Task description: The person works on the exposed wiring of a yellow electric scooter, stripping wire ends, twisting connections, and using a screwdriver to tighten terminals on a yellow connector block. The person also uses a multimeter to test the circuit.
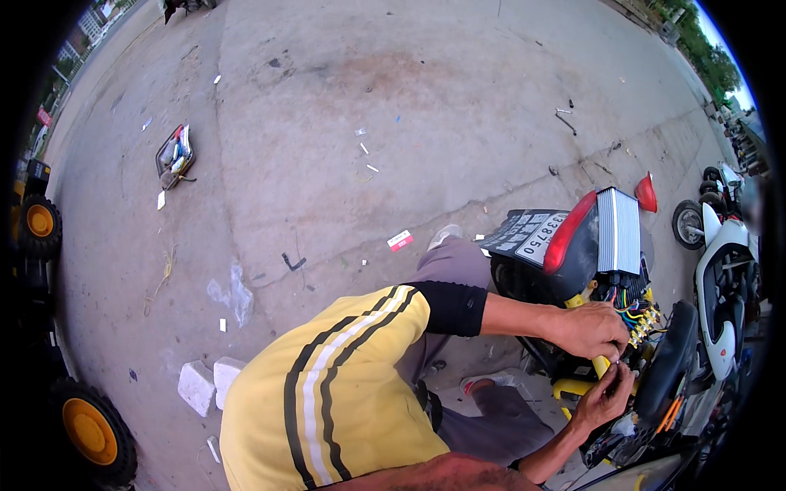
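At the right, near the scooter's (573, 245) open rear, both hands work: the left hand (591, 329) is closed around a bundle of coloured wires (637, 315) and the right hand (604, 398) pinches a yellow tube (603, 367) just below. A ribbed silver controller box (618, 230) sits above.

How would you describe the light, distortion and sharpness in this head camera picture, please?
Head view: soft, even daylight, with no hard shadows on the concrete ground; strong fisheye bending and a black rim at the corners; the left hand and right hand at the scooter's coloured wires are fairly sharp; the white scooter near the right rim is stretched and softer.
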`<state>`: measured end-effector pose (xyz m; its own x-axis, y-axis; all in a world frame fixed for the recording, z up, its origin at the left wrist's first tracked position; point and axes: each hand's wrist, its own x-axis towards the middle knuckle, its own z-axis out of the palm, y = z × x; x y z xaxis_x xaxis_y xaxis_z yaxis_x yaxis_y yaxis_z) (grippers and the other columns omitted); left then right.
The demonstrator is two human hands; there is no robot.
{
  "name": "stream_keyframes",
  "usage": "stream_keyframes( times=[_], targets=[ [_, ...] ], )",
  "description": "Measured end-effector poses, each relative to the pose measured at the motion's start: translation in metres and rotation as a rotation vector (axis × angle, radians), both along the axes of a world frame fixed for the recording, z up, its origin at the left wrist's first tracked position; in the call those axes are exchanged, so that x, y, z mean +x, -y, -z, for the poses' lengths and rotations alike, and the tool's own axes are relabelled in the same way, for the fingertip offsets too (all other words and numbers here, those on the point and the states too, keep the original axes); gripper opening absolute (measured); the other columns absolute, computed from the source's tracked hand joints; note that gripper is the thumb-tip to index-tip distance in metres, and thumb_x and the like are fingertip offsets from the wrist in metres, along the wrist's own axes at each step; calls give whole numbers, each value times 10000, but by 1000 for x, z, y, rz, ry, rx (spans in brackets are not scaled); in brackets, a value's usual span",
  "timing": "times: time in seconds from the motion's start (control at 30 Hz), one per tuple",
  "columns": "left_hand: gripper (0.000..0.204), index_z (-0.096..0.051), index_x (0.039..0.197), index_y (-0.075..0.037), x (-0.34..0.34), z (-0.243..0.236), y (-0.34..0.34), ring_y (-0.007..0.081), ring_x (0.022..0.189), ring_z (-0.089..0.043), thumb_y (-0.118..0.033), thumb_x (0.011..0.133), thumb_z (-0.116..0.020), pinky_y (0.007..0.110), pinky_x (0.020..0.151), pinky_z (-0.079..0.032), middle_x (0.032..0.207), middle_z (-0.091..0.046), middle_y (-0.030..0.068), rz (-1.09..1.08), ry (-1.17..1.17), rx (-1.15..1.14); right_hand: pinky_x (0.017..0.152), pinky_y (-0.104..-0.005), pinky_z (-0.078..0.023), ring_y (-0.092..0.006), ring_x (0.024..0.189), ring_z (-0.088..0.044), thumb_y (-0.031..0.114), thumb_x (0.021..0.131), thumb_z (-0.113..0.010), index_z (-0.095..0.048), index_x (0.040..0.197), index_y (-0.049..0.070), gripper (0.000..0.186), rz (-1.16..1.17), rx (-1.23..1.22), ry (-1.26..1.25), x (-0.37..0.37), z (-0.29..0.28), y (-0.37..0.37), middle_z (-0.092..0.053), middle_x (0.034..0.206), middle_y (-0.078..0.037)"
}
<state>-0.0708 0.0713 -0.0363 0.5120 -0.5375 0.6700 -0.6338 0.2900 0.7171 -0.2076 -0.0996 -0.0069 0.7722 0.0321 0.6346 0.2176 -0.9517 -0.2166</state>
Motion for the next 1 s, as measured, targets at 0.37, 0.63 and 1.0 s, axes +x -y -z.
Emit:
stream_keyframes(
  times=[0.37,0.63,1.0],
  targets=[
    [262,-688,972,-1,11,-4,-8,351,954,-668,-264,972,-686,472,909,-491,919,-686,158,81,-34,101,755,-396,-542,-326,808,-664,-60,941,-717,-693,1060,-27,126,-22,63,134,23,1,-16,-676,909,-155],
    [189,-735,1077,10,5,-29,-20,73,816,-605,-164,1019,-779,265,714,-500,939,-716,2,153,-294,117,675,-404,-536,-316,758,-680,-46,889,-779,-713,1045,-6,174,1,258,133,21,-16,-31,-682,879,-132],
    [115,-679,944,-18,10,-24,-23,310,898,-654,-118,974,-728,421,915,-470,909,-701,97,-7,194,58,755,-414,-538,-359,856,-696,27,927,-777,-725,1018,-6,109,89,280,33,-17,-9,-20,-713,915,-151]
  ],
)
